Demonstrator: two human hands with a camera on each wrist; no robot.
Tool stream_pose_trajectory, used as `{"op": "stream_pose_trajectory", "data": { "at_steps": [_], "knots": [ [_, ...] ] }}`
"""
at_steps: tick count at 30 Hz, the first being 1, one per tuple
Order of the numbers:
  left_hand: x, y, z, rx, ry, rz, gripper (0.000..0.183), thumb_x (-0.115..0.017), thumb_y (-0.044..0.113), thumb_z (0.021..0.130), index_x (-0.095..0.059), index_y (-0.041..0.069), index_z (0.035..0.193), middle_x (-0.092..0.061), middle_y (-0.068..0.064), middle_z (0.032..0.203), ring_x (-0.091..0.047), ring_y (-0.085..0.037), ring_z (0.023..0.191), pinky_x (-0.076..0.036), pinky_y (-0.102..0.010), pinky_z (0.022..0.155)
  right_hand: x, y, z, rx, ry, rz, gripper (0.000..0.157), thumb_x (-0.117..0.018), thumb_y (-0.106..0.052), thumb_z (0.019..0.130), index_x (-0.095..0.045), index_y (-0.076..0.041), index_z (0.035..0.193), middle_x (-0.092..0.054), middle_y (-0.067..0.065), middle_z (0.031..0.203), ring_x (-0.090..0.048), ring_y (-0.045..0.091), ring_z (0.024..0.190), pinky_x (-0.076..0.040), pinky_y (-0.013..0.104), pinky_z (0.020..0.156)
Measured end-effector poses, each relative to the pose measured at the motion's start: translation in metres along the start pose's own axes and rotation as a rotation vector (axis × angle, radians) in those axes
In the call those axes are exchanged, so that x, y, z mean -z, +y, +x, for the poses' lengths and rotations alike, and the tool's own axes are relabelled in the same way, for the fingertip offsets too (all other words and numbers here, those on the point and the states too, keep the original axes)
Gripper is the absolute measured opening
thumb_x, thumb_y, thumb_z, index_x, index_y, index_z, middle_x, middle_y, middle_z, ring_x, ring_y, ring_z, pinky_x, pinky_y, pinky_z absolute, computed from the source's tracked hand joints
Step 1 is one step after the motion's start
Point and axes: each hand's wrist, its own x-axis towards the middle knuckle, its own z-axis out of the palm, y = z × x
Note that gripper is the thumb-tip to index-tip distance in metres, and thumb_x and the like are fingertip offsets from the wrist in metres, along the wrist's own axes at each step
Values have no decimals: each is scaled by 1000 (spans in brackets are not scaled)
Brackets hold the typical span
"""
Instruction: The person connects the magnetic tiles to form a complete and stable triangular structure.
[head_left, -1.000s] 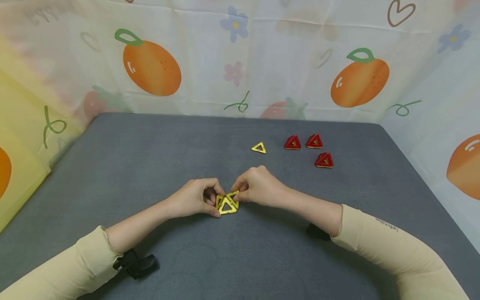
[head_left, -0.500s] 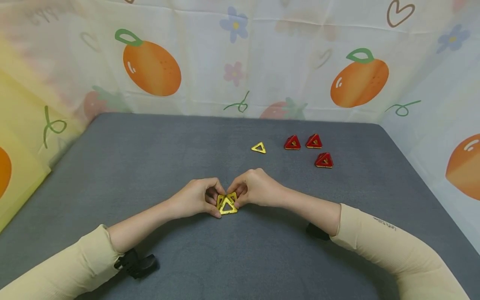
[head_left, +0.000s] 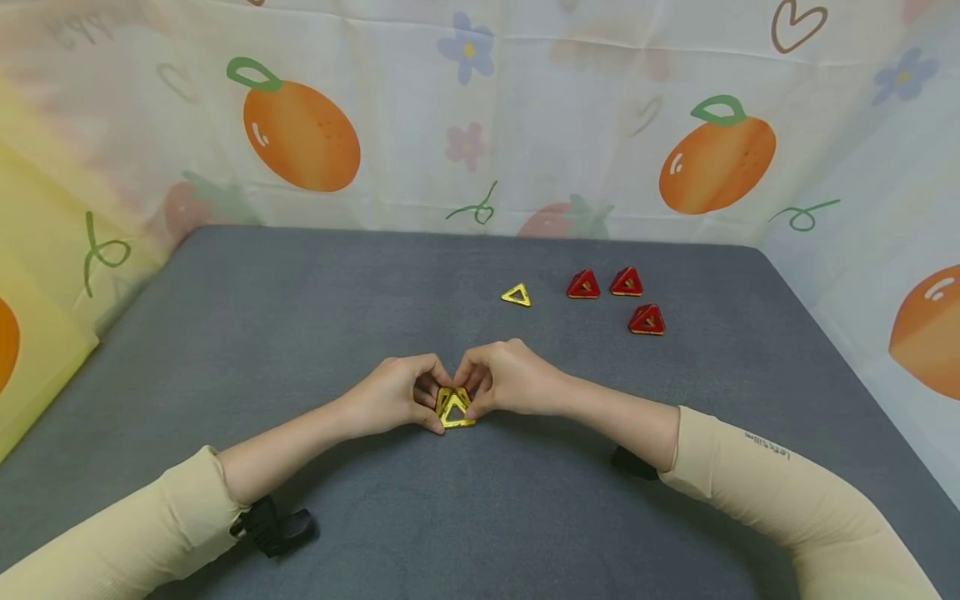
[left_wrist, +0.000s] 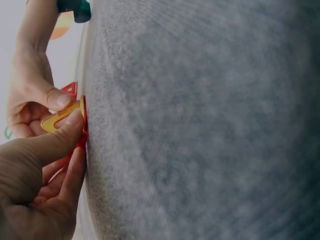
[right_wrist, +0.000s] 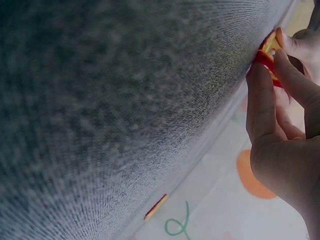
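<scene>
Several yellow triangular frame tiles [head_left: 459, 424] lean together as a small pyramid on the grey table, midway between the two hands. My left hand [head_left: 390, 396] grips its left side, thumb low at the front corner and fingers curled behind. On the opposite side, my right hand [head_left: 517, 379] pinches the right tile between thumb and fingers. Both index fingertips meet near the peak. In the left wrist view, the thumb presses on a yellow tile face [left_wrist: 50, 122]. Red tile surfaces [right_wrist: 264, 59] show beside the yellow in the right wrist view. The pyramid's back is hidden.
Behind the hands lies one loose yellow triangle tile [head_left: 527, 296], flat on the table [head_left: 337, 292]. Three small red pyramids stand at the back right: one on the left [head_left: 583, 292], another beside it [head_left: 626, 291], a third nearer [head_left: 647, 327]. A fruit-printed curtain [head_left: 562, 150] hangs behind.
The right hand has tilted its tile inward and up against the others, so the pyramid has drawn narrower. The left hand has stayed almost still; the loose tile and red pyramids are unmoved.
</scene>
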Motion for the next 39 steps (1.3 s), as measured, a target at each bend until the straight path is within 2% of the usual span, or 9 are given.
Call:
{"op": "stream_pose_trajectory", "data": {
  "at_steps": [15, 29, 39],
  "knots": [
    [-2, 2, 0, -38, 16, 62, 45, -89, 10, 68, -63, 4, 104, -71, -10, 98, -72, -12, 89, -58, -16, 75, -2, -3, 1, -12, -2, 7, 33, -87, -18, 74, -69, -13, 101, -76, 0, 92, -70, 2, 68, -55, 19, 61],
    [-2, 1, 0, -47, 7, 71, 45, -88, 8, 68, -62, 5, 104, -69, -10, 99, -71, -14, 91, -58, -16, 76, -1, -1, 0, -4, -8, -18, 32, -86, -20, 76, -68, -14, 103, -77, 0, 92, -69, 0, 68, -55, 19, 61],
    [-3, -2, 0, -36, 4, 61, 44, -89, 7, 69, -62, 6, 104, -68, -9, 100, -71, -14, 91, -58, -17, 77, 3, 1, 1, 0, -58, 12, 33, -85, -20, 78, -69, -14, 105, -76, 0, 95, -71, 3, 72, -56, 19, 64]
  ]
}}
